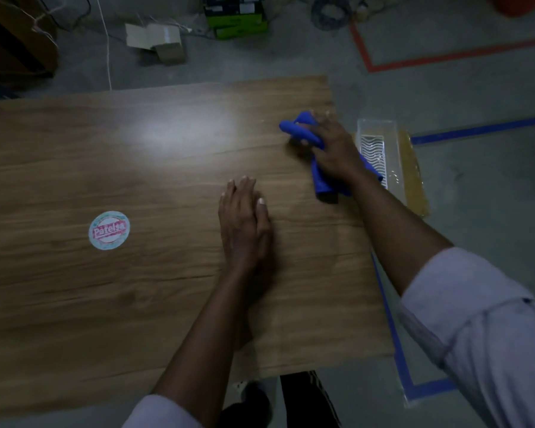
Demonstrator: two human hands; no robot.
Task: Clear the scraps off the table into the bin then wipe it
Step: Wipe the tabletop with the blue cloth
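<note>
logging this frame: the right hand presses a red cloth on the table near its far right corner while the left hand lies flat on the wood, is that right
Not quite: the cloth is blue, not red. The head view shows the right hand holding it on the table near its far right corner while the left hand lies flat on the wood.
</note>
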